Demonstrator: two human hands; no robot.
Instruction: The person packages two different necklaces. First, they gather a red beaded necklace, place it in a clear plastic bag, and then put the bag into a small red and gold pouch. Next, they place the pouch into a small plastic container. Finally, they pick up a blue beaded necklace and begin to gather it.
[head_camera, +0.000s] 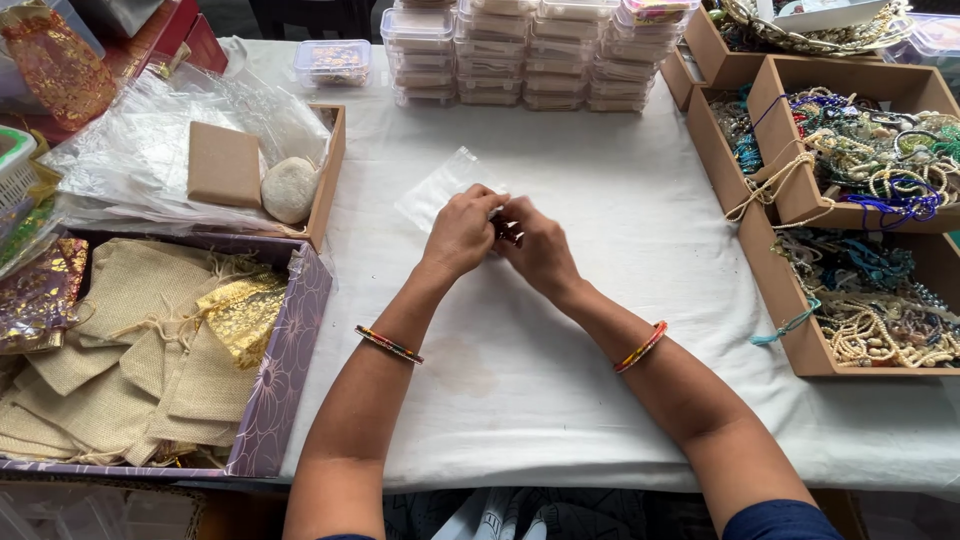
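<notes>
Both hands together mid-table (600, 300): left hand (461, 232) pinches clear plastic pouch (436, 188), right hand (541, 247) on small dark item, partly hidden. Pouch likely v. light, limp, slippery; grip at mouth edge.

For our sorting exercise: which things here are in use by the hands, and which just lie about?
In use: left hand, right hand, clear bag, small dark item.

Lying about: stacked boxes, bead trays, burlap pouches, stone, cloth.
</notes>
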